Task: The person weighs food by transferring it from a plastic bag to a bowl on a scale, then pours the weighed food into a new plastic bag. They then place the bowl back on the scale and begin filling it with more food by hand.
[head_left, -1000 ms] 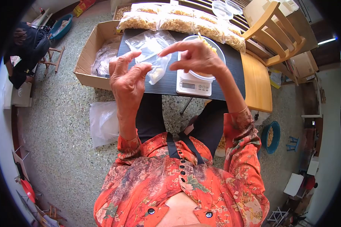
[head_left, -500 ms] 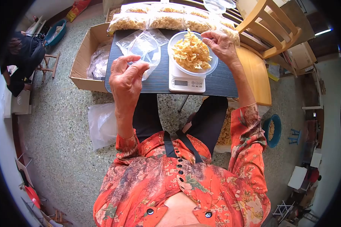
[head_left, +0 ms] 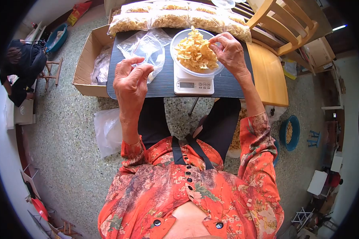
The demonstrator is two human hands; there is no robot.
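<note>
My left hand (head_left: 131, 81) pinches the rim of an empty clear plastic bag (head_left: 148, 49) that hangs over the dark table (head_left: 163, 81). My right hand (head_left: 229, 51) reaches into a clear bowl (head_left: 178, 36) heaped with pale yellow chips (head_left: 194, 52), its fingertips closed on a few of them. The bowl stands on a white digital scale (head_left: 193, 84) near the table's front edge. More empty clear bags (head_left: 128, 43) lie flat behind the one I hold.
Filled chip bags (head_left: 169, 19) line the table's far edge. An open cardboard box (head_left: 89, 61) sits on the floor at left, a wooden chair (head_left: 285, 24) at right. Another person (head_left: 22, 63) crouches at far left. A blue basin (head_left: 290, 133) sits lower right.
My right hand left the bag, swung right to the bowl, and now dips into the chips. My left hand keeps holding the bag, which now hangs empty.
</note>
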